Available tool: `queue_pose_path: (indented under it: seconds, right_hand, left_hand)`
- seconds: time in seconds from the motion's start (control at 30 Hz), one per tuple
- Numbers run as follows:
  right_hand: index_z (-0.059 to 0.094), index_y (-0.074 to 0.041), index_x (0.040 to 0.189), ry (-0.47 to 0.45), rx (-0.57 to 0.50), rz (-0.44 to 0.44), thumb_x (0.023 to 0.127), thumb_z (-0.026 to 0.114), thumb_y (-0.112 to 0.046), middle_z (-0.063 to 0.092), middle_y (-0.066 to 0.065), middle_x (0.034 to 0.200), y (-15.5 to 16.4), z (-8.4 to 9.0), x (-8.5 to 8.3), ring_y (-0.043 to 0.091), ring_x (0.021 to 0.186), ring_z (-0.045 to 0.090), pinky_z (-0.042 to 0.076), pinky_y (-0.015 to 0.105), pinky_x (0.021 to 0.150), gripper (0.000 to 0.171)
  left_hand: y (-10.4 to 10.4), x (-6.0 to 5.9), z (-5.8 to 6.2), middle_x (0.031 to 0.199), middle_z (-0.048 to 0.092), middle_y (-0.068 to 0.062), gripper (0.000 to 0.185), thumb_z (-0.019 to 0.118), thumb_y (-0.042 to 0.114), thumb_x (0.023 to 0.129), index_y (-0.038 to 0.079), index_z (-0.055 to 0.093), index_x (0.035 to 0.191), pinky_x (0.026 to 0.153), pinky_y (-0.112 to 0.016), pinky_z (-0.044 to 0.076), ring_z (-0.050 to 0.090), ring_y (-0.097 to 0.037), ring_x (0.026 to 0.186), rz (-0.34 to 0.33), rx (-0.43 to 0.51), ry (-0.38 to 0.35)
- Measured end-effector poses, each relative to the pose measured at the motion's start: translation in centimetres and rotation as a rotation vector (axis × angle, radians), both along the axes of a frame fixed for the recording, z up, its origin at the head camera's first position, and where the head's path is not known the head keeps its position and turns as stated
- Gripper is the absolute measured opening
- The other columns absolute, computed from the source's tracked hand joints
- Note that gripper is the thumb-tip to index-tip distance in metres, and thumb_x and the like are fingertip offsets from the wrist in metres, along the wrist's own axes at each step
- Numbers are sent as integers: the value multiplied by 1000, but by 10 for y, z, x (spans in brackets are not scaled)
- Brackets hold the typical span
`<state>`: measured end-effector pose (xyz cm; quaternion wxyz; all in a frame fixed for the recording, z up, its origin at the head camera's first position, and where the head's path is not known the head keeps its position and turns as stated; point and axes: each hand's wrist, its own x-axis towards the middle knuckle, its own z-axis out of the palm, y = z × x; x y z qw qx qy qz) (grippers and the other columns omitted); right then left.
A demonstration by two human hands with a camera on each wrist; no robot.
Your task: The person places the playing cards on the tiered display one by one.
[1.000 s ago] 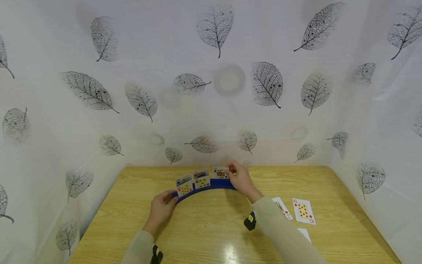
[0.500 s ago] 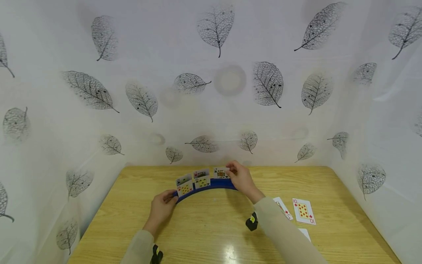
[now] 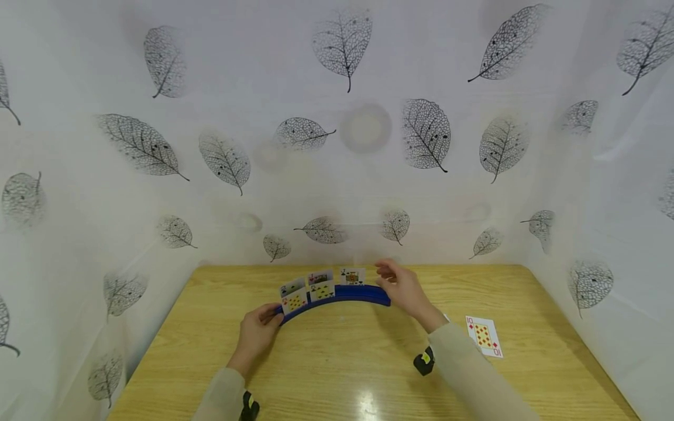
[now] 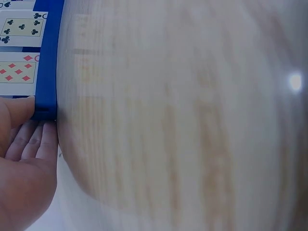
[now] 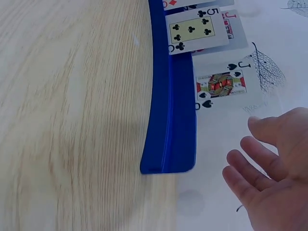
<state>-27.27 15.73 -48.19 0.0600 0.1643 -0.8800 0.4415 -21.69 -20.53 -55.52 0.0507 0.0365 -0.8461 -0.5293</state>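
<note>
A curved blue card holder stands toward the back of the table. At its left end, my left hand grips it, thumb on one side and fingers on the other in the left wrist view. Cards stand upright in it: a diamonds card at the left, then a five of clubs with a red jack behind. Apart from these, a jack of spades stands in the rear slot. Just right of that jack, my right hand hovers with fingers loosely bent and holding nothing.
On the right side of the table, a ten of diamonds lies face up. Another card's corner peeks out beside my right sleeve. A leaf-printed curtain surrounds the table's back and sides.
My right hand has let go of the jack of spades and moved right, uncovering the holder's right end. My right forearm now hides more of the loose cards. My left hand has stayed put.
</note>
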Motion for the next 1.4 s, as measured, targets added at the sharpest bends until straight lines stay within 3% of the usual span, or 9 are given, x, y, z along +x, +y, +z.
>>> queue_pose_path:
  seconds: [0.3, 0.97, 1.17, 1.4]
  right_hand:
    - [59, -1, 144, 40, 64, 17, 102, 69, -8, 70, 22, 132, 35, 7, 22, 44, 122, 65, 55, 61, 102, 44]
    - [55, -4, 149, -9, 223, -57, 102, 71, -24, 57, 26, 149, 108, -10, 60, 50, 135, 55, 50, 70, 105, 53]
    - [57, -1, 147, -46, 256, -81, 100, 75, -27, 56, 28, 149, 122, -18, 67, 54, 138, 51, 46, 72, 109, 57]
    - [59, 1, 143, -25, 319, -77, 96, 78, -29, 58, 29, 146, 131, -28, 70, 56, 136, 51, 44, 74, 109, 59]
  left_hand:
    - [-1, 0, -1, 126, 73, -25, 31, 70, 1, 99, -3, 70, 130, 98, -38, 63, 71, -39, 119, -2, -5, 17]
    - [-1, -1, -2, 124, 73, -26, 31, 70, -1, 98, -4, 71, 128, 96, -38, 64, 73, -39, 116, -5, -2, 34]
    - [-1, 0, 0, 125, 73, -25, 31, 70, 0, 98, -4, 71, 129, 96, -37, 63, 73, -38, 117, -1, -6, 22]
    - [0, 0, 1, 128, 72, -26, 31, 69, 0, 99, -4, 70, 130, 97, -37, 63, 72, -38, 118, -8, -3, 21]
